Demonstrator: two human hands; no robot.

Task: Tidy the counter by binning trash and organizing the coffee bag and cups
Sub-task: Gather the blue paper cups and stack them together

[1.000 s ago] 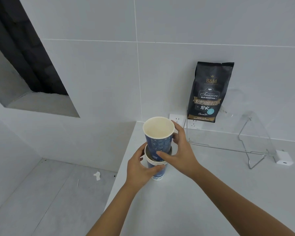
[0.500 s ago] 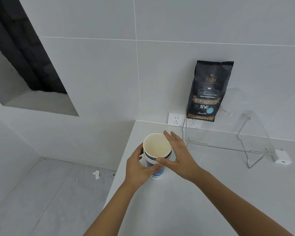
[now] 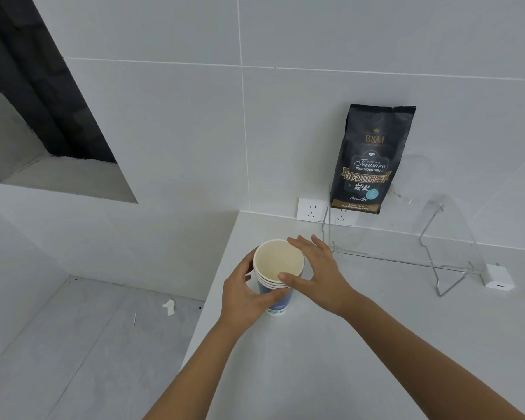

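lower cup stack (image 3: 275, 295) hidden behind hands, forearms cut off by bottom edge

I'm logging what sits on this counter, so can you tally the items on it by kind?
Blue paper cups, nested in one stack: 4 rims visible
Black coffee bag: 1
Clear acrylic stand: 1
White charger plug: 1
Total: 7

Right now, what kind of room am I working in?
Probably a plain kitchen or pantry corner: a white counter against tiled walls, wall sockets behind it, a coffee bag on a clear stand, nested paper cups.
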